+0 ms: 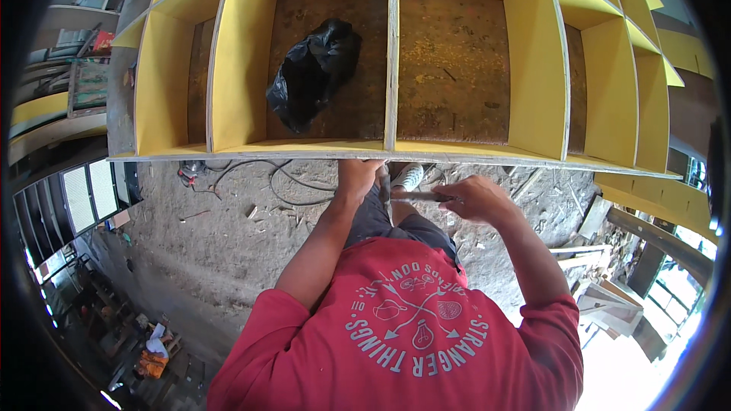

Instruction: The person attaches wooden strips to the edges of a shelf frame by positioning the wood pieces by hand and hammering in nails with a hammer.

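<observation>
As the head view looked down, your right hand [478,199] had its grip clamped on the handle of a hammer [417,196], whose head stood just beside your left hand [359,177], near the front edge of the yellow wooden frame [464,160]. Your left hand was at that edge; its grip could not be told. A black plastic bag [316,72] lay inside the frame, above the littered floor [205,247].
</observation>
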Demonstrator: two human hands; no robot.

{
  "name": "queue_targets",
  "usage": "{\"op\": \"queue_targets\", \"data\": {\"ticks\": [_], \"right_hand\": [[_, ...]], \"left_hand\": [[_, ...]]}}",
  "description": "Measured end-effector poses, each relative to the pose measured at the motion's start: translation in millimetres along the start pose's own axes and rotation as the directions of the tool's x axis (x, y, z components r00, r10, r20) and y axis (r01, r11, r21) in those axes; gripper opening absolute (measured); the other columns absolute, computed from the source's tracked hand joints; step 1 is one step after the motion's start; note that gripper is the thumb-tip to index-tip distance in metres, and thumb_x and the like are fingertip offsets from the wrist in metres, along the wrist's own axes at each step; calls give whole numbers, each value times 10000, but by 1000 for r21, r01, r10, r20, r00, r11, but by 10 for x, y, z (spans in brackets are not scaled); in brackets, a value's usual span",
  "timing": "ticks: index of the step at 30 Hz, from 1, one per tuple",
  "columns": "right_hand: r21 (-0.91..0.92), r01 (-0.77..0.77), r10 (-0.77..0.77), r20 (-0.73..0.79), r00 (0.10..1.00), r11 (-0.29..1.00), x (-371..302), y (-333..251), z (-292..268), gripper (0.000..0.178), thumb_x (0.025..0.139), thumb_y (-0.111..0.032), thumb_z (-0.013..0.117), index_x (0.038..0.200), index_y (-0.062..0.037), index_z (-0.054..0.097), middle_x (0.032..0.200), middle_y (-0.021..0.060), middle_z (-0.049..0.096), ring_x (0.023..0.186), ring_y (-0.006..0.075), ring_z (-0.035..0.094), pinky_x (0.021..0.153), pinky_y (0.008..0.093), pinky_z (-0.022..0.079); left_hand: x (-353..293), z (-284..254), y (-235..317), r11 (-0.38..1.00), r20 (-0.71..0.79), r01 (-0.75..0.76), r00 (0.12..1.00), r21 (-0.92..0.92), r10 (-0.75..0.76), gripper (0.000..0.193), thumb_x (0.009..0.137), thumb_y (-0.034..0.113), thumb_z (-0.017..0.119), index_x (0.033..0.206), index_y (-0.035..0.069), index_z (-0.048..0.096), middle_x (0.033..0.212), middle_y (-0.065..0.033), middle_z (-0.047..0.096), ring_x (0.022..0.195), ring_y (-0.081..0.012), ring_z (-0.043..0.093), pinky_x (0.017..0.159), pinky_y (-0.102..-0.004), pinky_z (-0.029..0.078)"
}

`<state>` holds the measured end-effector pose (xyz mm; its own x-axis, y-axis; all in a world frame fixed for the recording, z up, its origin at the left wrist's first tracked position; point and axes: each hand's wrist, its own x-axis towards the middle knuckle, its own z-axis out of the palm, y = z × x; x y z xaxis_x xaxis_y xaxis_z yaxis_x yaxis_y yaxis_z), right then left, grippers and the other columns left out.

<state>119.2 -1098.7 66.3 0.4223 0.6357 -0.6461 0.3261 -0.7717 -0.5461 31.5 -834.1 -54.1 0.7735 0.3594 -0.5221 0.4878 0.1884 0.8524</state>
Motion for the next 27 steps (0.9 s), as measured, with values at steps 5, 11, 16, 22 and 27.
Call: {"op": "queue_targets", "data": {"ticks": [5,11,16,22,27], "right_hand": [[-82,56,-42,163,986,995,-97,-57,42,365,952,-340,748,1317,-355,743,1001,100,791,875,352,750,777,477,576],[-60,52,-42,149,988,997,-45,-31,58,336,966,-408,736,1300,-372,753,1078,86,788,962,342,753,827,473,588],[-59,-50,47,-49,998,997,-8,42,46,350,978,-377,727,1328,-367,739,1085,76,792,1000,316,755,864,463,580],[-62,22,-14,124,992,998,-34,11,-29,366,985,-405,707,1348,-361,729,1081,99,787,1001,332,753,887,472,574],[-53,123,-114,153,982,991,-7,94,39,356,983,-398,704,1337,-373,733,1076,90,793,1008,335,757,890,481,582]], "left_hand": [[-5,57,-2,993,32,-3,999,-114,7,67,960,31,767,1004,-20,776,961,-67,787,844,-134,719,802,-264,564],[68,21,-141,997,38,34,999,-67,-32,105,957,95,789,988,-4,805,928,-54,790,822,-103,700,782,-260,549],[50,56,-103,998,20,8,1000,-70,-6,99,945,94,799,973,0,812,906,-47,790,813,-102,699,775,-267,547],[6,80,13,996,7,71,997,-51,-71,91,952,82,788,1001,11,817,922,-51,789,847,-120,706,825,-291,545],[38,86,-20,994,20,64,998,-87,-63,92,947,85,794,998,12,819,912,-43,789,826,-113,699,798,-286,540]]}}
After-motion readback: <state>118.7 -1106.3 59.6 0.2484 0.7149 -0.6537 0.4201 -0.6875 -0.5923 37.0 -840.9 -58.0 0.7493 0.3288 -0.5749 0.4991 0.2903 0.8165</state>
